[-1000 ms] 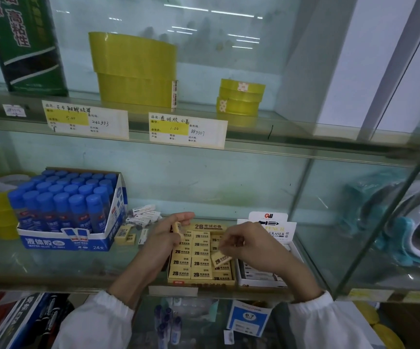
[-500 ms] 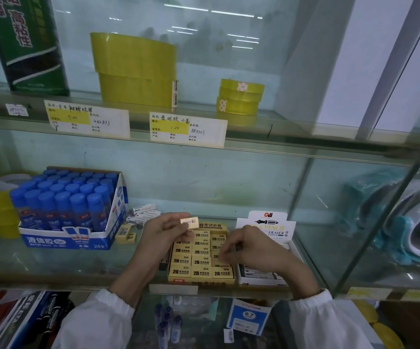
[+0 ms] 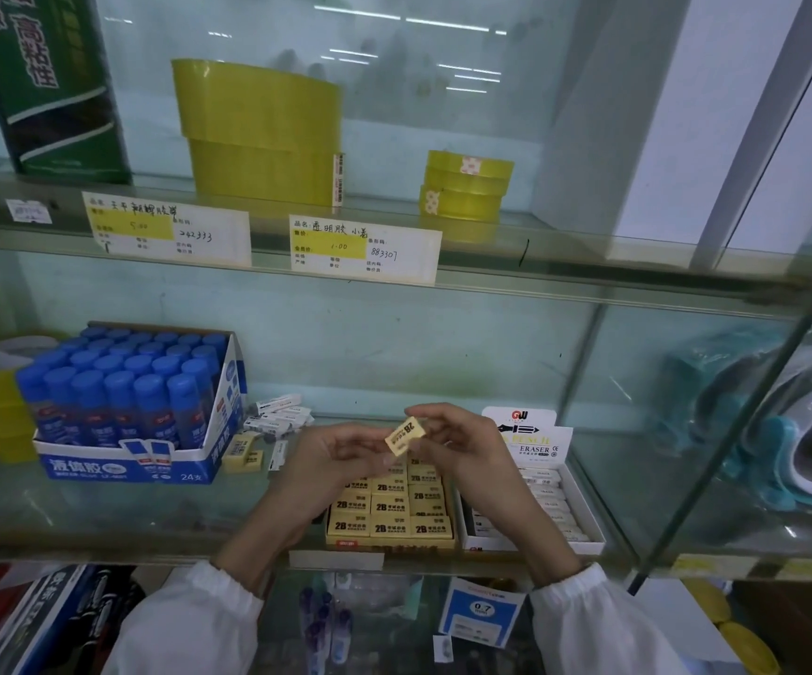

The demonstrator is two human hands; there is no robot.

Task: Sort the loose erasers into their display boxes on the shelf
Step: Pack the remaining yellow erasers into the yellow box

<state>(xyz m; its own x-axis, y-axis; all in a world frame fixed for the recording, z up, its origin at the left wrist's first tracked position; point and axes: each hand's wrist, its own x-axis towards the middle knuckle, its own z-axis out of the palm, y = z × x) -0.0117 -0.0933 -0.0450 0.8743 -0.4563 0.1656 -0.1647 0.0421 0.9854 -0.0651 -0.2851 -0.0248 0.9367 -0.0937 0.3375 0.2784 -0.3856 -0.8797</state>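
Glass shelf (image 3: 102, 518) is running across the lower half of frame, w/ yellow display box (image 3: 389, 546) sitting at bottom centre, its visible rows packed tight. Risks first (judgement only): 2B eraser (image 3: 405, 435) is hanging above the box on fingertip contact alone, so a slip during a hand-to-hand pass could be dropping it onto the packed rows or off the shelf front. Likely cause = small slick wrapper + two hands working one piece. Poss. mis-sort too: white eraser box (image 3: 591, 528) is sitting just beside, toward right of frame, so a careless set-down could be landing it in the wrong box. Any free slot in the yellow box is hiding behind the hands; cannot tell where. Position: eraser is tilting, label facing cam, at centre frame between both hands. Right hand (image 3: 464, 448) is pinching its upper right edge btwn thumb & forefinger. Left hand (image 3: 328, 462) is pinching the lower left corner w/ curled fingertips. Other loose erasers (image 3: 275, 417) are lying left of centre, beside glue stick box (image 3: 133, 462).
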